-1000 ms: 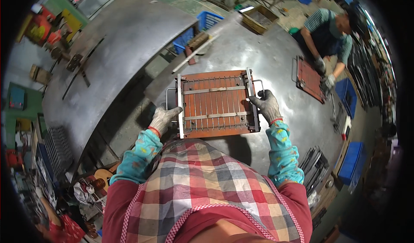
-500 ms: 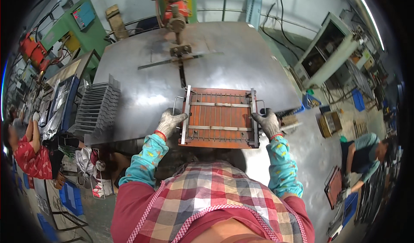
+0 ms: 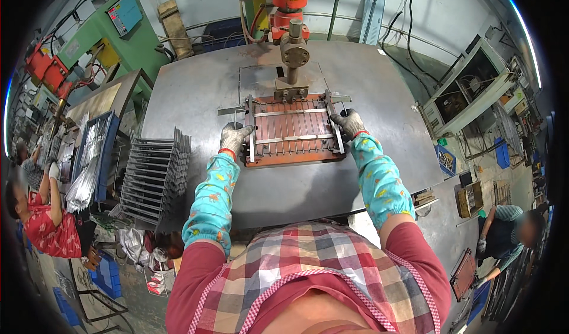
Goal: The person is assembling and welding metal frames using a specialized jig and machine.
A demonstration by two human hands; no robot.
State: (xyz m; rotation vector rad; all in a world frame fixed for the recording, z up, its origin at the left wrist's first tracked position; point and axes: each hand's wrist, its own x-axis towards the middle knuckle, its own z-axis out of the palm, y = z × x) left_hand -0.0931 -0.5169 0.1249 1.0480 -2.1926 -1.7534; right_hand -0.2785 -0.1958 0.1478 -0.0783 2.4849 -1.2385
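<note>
A flat reddish-brown jig (image 3: 296, 160) lies on the steel table (image 3: 231, 73), with metal bars along its sides and a grid of thin wires (image 3: 301, 125) across it. Two pale crossbars run over the wires. My gloved left hand (image 3: 235, 136) is closed on the jig's left side, thumb on its side bar, at the wire handle. On the opposite side, my gloved right hand (image 3: 349, 123) grips the right edge in the same way. The fingers are partly hidden. Over the jig's far edge stands the metal head of a spot welder (image 3: 291, 85).
Left on the table stands a stack of wire racks (image 3: 153, 174). Beyond it is a blue tray (image 3: 106, 150) of metal rods. A person in red (image 3: 50, 227) works at left; another (image 3: 504, 233) at lower right holds a similar jig. A cabinet (image 3: 474, 91) stands at right.
Both my hands have moved the jig forward from the table's near edge until its far edge is under the welder head. My view has shifted too.
</note>
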